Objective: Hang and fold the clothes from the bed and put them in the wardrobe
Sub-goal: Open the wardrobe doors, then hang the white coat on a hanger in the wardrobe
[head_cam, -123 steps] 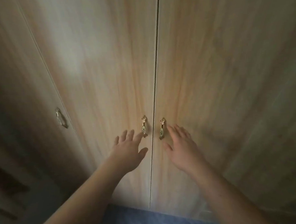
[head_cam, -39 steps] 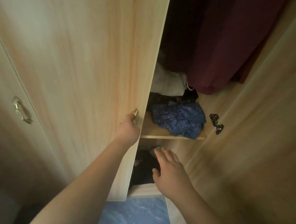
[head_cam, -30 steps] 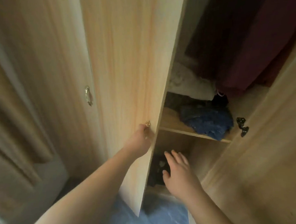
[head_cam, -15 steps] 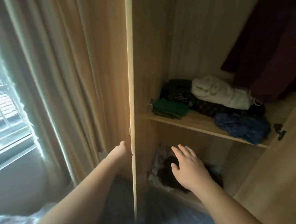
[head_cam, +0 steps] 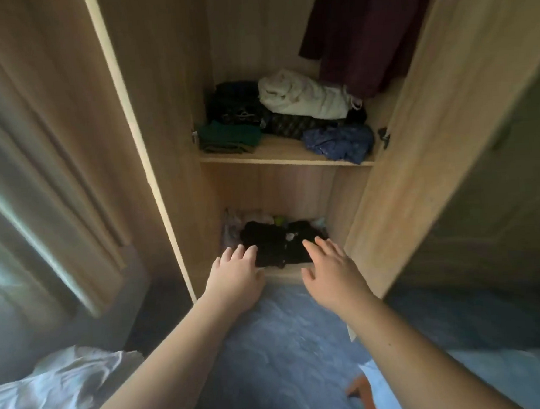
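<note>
The wooden wardrobe (head_cam: 285, 162) stands open in front of me, both doors swung wide. Its middle shelf carries folded green clothes (head_cam: 229, 135), a dark pile (head_cam: 237, 103), a rolled white garment (head_cam: 303, 96) and a crumpled blue one (head_cam: 341, 143). Dark red clothes (head_cam: 365, 31) hang above. Black clothes (head_cam: 274, 245) lie in the bottom compartment. My left hand (head_cam: 235, 279) and my right hand (head_cam: 332, 270) hover just in front of that compartment, fingers spread, holding nothing.
The left door (head_cam: 151, 148) stands edge-on beside a beige curtain (head_cam: 38, 155) and a window. The right door (head_cam: 447, 130) reaches towards me. White bedding (head_cam: 52, 388) lies at bottom left, blue floor (head_cam: 281, 355) lies below, and an orange-brown object (head_cam: 362, 394) sits at bottom right.
My left hand has let go of the left door handle and come down beside my right hand. Both doors went from closed to fully open.
</note>
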`<act>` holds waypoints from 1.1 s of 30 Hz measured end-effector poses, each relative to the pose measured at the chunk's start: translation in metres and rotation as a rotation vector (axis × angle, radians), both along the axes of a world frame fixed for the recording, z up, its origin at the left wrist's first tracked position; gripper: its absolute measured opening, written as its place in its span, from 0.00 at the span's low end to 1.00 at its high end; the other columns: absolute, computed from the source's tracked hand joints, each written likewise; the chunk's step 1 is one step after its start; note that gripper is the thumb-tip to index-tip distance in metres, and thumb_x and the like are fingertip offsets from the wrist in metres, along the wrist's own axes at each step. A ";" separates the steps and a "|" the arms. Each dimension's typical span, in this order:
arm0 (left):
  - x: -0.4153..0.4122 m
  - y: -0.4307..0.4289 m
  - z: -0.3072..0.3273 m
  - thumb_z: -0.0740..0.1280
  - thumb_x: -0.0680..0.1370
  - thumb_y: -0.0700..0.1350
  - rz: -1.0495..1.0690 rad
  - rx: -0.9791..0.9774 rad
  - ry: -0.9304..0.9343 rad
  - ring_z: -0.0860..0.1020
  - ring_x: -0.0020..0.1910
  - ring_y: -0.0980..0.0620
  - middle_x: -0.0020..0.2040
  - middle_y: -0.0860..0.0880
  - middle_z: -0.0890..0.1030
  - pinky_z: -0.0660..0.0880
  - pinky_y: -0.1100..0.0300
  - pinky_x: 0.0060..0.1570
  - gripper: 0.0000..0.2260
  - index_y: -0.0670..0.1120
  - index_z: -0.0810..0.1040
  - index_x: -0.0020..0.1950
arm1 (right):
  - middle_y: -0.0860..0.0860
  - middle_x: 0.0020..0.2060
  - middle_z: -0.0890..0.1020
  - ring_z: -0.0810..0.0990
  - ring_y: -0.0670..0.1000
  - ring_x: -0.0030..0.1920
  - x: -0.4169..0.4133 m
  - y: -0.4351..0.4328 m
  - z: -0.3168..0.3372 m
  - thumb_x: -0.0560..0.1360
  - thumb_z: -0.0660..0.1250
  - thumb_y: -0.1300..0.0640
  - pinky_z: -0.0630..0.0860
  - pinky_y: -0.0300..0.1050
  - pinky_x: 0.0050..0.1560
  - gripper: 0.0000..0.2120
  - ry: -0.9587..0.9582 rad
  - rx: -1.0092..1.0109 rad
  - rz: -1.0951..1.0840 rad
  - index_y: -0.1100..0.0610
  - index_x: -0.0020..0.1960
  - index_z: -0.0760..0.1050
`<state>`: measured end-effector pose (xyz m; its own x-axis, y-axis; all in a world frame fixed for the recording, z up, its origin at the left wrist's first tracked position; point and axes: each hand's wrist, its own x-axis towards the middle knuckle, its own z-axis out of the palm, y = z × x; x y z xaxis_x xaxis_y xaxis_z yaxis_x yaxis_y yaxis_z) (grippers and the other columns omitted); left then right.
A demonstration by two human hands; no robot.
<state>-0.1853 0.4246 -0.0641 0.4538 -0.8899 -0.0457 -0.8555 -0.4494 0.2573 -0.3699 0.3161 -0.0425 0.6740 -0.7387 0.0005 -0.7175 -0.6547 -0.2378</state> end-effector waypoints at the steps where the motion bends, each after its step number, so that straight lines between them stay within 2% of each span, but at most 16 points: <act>1: -0.023 -0.006 -0.001 0.55 0.81 0.55 -0.059 0.010 -0.005 0.56 0.79 0.40 0.79 0.47 0.61 0.57 0.44 0.75 0.28 0.51 0.55 0.80 | 0.51 0.78 0.60 0.56 0.55 0.78 -0.026 0.004 -0.001 0.79 0.56 0.46 0.60 0.53 0.76 0.30 0.008 -0.005 -0.037 0.49 0.79 0.55; 6: -0.162 -0.028 0.003 0.53 0.82 0.59 -0.411 0.004 -0.047 0.50 0.80 0.42 0.81 0.48 0.55 0.51 0.41 0.78 0.28 0.53 0.51 0.81 | 0.52 0.78 0.62 0.57 0.57 0.77 -0.173 0.034 -0.004 0.79 0.59 0.46 0.58 0.52 0.76 0.30 -0.018 -0.031 -0.308 0.49 0.79 0.57; 9: -0.253 -0.033 0.004 0.53 0.82 0.60 -0.584 -0.014 -0.069 0.51 0.80 0.43 0.81 0.48 0.56 0.50 0.43 0.77 0.28 0.53 0.52 0.81 | 0.53 0.78 0.61 0.56 0.57 0.77 -0.267 0.064 -0.008 0.79 0.59 0.46 0.57 0.51 0.77 0.30 -0.038 -0.043 -0.467 0.51 0.79 0.57; 16: -0.487 -0.004 -0.010 0.56 0.82 0.59 -0.904 -0.016 -0.063 0.57 0.79 0.43 0.79 0.48 0.61 0.56 0.46 0.75 0.28 0.52 0.56 0.80 | 0.53 0.79 0.59 0.55 0.56 0.78 -0.496 0.171 -0.020 0.80 0.58 0.45 0.60 0.53 0.75 0.30 -0.020 -0.037 -0.825 0.50 0.80 0.54; 22: -0.681 0.054 -0.036 0.56 0.83 0.57 -1.181 0.036 -0.045 0.59 0.78 0.44 0.78 0.48 0.63 0.59 0.48 0.74 0.28 0.50 0.55 0.80 | 0.55 0.78 0.61 0.58 0.56 0.77 -0.675 0.286 -0.041 0.79 0.59 0.45 0.58 0.51 0.76 0.30 0.016 0.018 -1.082 0.52 0.79 0.57; 26: -0.773 0.088 -0.048 0.57 0.82 0.56 -1.321 0.082 -0.020 0.64 0.74 0.45 0.74 0.48 0.68 0.63 0.50 0.71 0.27 0.48 0.59 0.79 | 0.57 0.73 0.67 0.65 0.58 0.73 -0.757 0.347 -0.055 0.77 0.59 0.46 0.62 0.52 0.73 0.30 0.000 0.072 -1.230 0.55 0.77 0.62; 31: -0.844 0.108 -0.061 0.58 0.82 0.54 -1.417 0.154 0.010 0.68 0.70 0.45 0.71 0.47 0.72 0.66 0.49 0.68 0.25 0.47 0.62 0.78 | 0.56 0.74 0.66 0.60 0.57 0.76 -0.815 0.388 -0.078 0.79 0.58 0.47 0.58 0.54 0.76 0.29 -0.062 0.196 -1.315 0.54 0.78 0.58; 33: -0.860 0.105 -0.065 0.59 0.82 0.53 -1.433 0.162 0.039 0.70 0.67 0.45 0.68 0.47 0.74 0.68 0.49 0.65 0.24 0.47 0.64 0.76 | 0.56 0.73 0.68 0.62 0.58 0.74 -0.827 0.389 -0.085 0.78 0.59 0.48 0.61 0.54 0.75 0.28 -0.121 0.179 -1.353 0.54 0.77 0.61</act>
<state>-1.0457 0.5298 -0.1291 -0.8132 -0.5536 -0.1795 -0.5804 0.7484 0.3210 -1.1964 0.7055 -0.1276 -0.5649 -0.8101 -0.1566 -0.7349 0.5803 -0.3509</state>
